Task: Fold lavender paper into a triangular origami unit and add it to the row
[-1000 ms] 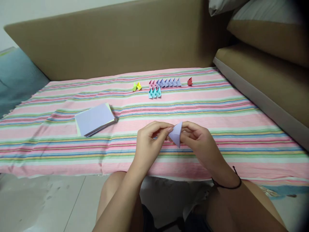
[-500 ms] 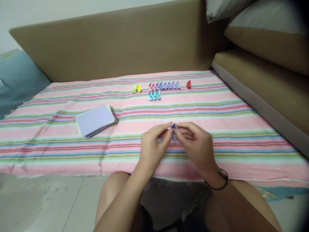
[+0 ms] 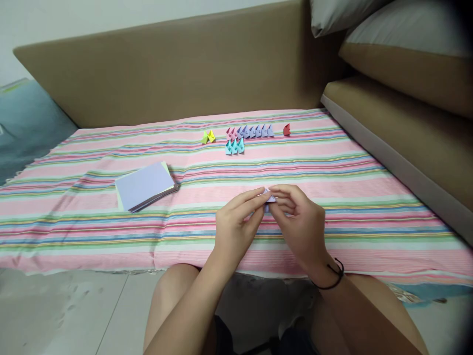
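A small folded piece of lilac paper (image 3: 271,198) is held up between both hands, above the striped cloth. My left hand (image 3: 238,217) pinches it from the left, with fingers laid over its top. From the right, my right hand (image 3: 301,222) grips it between thumb and fingertips; a black band circles that wrist. The fingers cover much of the paper. Farther back stand folded paper pieces: a row of pink and lilac ones (image 3: 254,131), several turquoise ones (image 3: 234,146), two yellow-green ones (image 3: 208,137) and a red one (image 3: 287,129).
A stack of coloured paper sheets (image 3: 146,186) lies at the left on the striped cloth (image 3: 207,182). Behind is a brown sofa back (image 3: 177,74). Cushions (image 3: 406,64) are piled at the right, and a blue cushion (image 3: 33,123) leans at the far left.
My left fingers have moved over the top of the lilac paper, and its upright point now looks flatter and more covered. The view has shifted slightly.
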Action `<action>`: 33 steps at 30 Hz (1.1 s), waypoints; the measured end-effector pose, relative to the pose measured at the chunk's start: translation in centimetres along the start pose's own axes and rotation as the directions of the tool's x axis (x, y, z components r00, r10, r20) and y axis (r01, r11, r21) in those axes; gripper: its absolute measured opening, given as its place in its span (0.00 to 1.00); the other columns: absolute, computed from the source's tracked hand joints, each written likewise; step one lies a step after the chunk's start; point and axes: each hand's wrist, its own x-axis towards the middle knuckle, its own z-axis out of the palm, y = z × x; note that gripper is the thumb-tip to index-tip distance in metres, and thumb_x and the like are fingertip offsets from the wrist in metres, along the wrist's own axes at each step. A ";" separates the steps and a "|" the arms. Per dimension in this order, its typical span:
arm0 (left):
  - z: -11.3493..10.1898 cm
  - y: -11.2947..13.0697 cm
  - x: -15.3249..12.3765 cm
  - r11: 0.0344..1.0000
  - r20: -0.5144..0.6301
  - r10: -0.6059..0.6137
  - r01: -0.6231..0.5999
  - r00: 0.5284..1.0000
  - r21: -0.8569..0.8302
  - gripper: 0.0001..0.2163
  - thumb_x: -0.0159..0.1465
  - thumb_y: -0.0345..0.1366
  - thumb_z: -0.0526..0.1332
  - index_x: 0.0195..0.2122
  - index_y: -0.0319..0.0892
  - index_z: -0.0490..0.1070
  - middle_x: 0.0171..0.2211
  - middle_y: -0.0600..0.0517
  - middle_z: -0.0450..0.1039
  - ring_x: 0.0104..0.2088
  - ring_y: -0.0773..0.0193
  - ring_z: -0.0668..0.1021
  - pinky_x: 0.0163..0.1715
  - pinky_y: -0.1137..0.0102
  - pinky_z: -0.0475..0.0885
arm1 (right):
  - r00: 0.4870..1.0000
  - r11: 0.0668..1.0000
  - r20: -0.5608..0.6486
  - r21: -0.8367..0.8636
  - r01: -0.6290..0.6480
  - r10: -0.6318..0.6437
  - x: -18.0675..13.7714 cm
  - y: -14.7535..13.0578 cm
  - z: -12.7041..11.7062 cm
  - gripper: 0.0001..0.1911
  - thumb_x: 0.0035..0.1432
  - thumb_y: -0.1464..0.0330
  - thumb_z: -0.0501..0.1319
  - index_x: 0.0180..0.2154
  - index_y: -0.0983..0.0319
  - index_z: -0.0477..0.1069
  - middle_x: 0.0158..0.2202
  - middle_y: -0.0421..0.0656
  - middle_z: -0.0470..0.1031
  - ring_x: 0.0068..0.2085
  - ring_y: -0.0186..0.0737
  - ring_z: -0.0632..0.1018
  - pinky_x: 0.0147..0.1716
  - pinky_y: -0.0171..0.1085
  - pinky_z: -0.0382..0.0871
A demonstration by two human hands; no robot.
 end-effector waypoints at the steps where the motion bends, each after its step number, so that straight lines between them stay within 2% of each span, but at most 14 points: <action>1: 0.0 0.0 0.0 1.000 -0.006 0.014 -0.014 1.000 -0.003 0.12 0.61 0.28 0.59 0.42 0.49 0.77 0.45 0.50 0.77 0.46 0.61 0.78 0.48 0.64 0.74 | 1.000 1.000 -0.004 0.021 -0.004 0.005 0.0 0.0 0.0 0.08 0.56 0.71 0.59 0.39 0.57 0.70 0.36 0.41 0.77 0.38 0.41 0.80 0.35 0.38 0.76; 5: -0.2 0.1 0.1 0.999 -0.022 -0.021 0.020 1.000 -0.048 0.12 0.60 0.27 0.59 0.40 0.47 0.78 0.45 0.49 0.77 0.46 0.61 0.77 0.46 0.66 0.73 | 0.998 0.984 0.047 0.175 -0.040 0.032 0.1 0.3 -0.1 0.07 0.56 0.72 0.59 0.39 0.56 0.70 0.39 0.41 0.77 0.41 0.40 0.79 0.38 0.37 0.75; 8: -0.3 0.5 0.3 0.972 -0.016 -0.176 0.171 0.984 -0.163 0.10 0.60 0.28 0.59 0.38 0.46 0.78 0.46 0.48 0.75 0.47 0.61 0.76 0.40 0.70 0.75 | 0.997 0.957 0.065 0.286 -0.054 0.037 0.2 0.4 0.0 0.07 0.56 0.72 0.60 0.38 0.56 0.71 0.41 0.41 0.76 0.42 0.40 0.79 0.40 0.38 0.75; 10: -0.2 0.8 0.5 0.916 0.025 -0.294 0.289 0.955 -0.279 0.08 0.60 0.30 0.59 0.36 0.43 0.78 0.46 0.46 0.75 0.48 0.59 0.76 0.38 0.71 0.76 | 0.998 0.946 0.049 0.318 -0.058 0.044 0.1 0.4 0.2 0.05 0.56 0.72 0.60 0.36 0.57 0.71 0.41 0.41 0.76 0.42 0.41 0.79 0.41 0.39 0.76; 13: -0.1 1.0 0.8 0.777 0.072 -0.442 0.422 0.894 -0.467 0.06 0.57 0.33 0.64 0.36 0.41 0.76 0.45 0.46 0.75 0.47 0.59 0.76 0.42 0.68 0.74 | 0.999 0.960 0.004 0.274 -0.047 0.047 -0.2 0.2 0.5 0.04 0.56 0.72 0.60 0.34 0.58 0.72 0.43 0.43 0.76 0.44 0.42 0.78 0.42 0.41 0.76; 15: -0.1 0.8 0.9 0.671 0.095 -0.534 0.489 0.840 -0.557 0.13 0.52 0.33 0.69 0.39 0.41 0.73 0.43 0.48 0.76 0.44 0.60 0.78 0.44 0.67 0.74 | 0.999 0.979 -0.025 0.204 -0.017 0.023 -0.4 0.0 0.5 0.05 0.56 0.73 0.60 0.34 0.57 0.72 0.44 0.43 0.76 0.45 0.42 0.78 0.42 0.41 0.77; 17: -0.2 0.5 1.0 0.572 0.190 -0.595 0.577 0.781 -0.583 0.18 0.49 0.34 0.71 0.41 0.40 0.72 0.41 0.48 0.76 0.41 0.61 0.78 0.44 0.66 0.74 | 0.999 0.993 -0.043 0.117 0.035 -0.030 -0.4 -0.1 0.5 0.07 0.55 0.74 0.59 0.35 0.57 0.72 0.44 0.43 0.76 0.45 0.41 0.78 0.40 0.40 0.77; 19: -0.5 0.1 1.1 0.504 0.311 -0.598 0.649 0.738 -0.570 0.17 0.50 0.36 0.70 0.41 0.39 0.74 0.39 0.47 0.77 0.40 0.59 0.79 0.45 0.64 0.73 | 0.996 0.996 -0.028 0.034 0.084 -0.083 -0.2 -0.2 0.3 0.09 0.56 0.74 0.57 0.36 0.56 0.74 0.42 0.42 0.76 0.45 0.42 0.77 0.39 0.40 0.77; 22: -0.9 -0.4 1.0 0.471 0.368 -0.574 0.662 0.732 -0.583 0.15 0.53 0.36 0.68 0.41 0.38 0.76 0.38 0.46 0.78 0.40 0.58 0.79 0.46 0.64 0.73 | 0.995 0.995 0.037 0.022 0.093 -0.094 0.0 -0.3 0.1 0.12 0.57 0.73 0.55 0.37 0.56 0.75 0.42 0.43 0.77 0.47 0.43 0.76 0.41 0.41 0.76; 25: -1.0 -0.8 0.9 0.438 0.336 -0.619 0.668 0.709 -0.602 0.15 0.51 0.35 0.70 0.40 0.39 0.76 0.36 0.48 0.79 0.39 0.60 0.79 0.44 0.67 0.73 | 0.993 0.978 0.117 0.204 -0.040 0.017 0.2 -0.3 0.1 0.11 0.60 0.69 0.55 0.41 0.57 0.75 0.45 0.43 0.76 0.49 0.43 0.75 0.45 0.42 0.74; 29: -0.8 -1.0 1.0 0.376 0.316 -0.672 0.676 0.670 -0.634 0.15 0.48 0.33 0.71 0.37 0.38 0.77 0.34 0.49 0.79 0.36 0.64 0.80 0.42 0.70 0.73 | 0.960 0.861 0.201 0.435 -0.265 0.194 0.5 0.2 0.1 0.12 0.61 0.63 0.56 0.44 0.58 0.72 0.47 0.43 0.75 0.48 0.41 0.76 0.50 0.43 0.71; 33: -0.7 -1.1 1.2 0.316 0.289 -0.710 0.657 0.642 -0.684 0.13 0.47 0.32 0.72 0.34 0.38 0.76 0.30 0.51 0.79 0.32 0.68 0.79 0.40 0.73 0.73 | 0.927 0.842 0.257 0.401 -0.360 0.274 0.9 0.7 0.0 0.12 0.58 0.60 0.59 0.40 0.59 0.74 0.44 0.43 0.76 0.46 0.40 0.77 0.48 0.40 0.72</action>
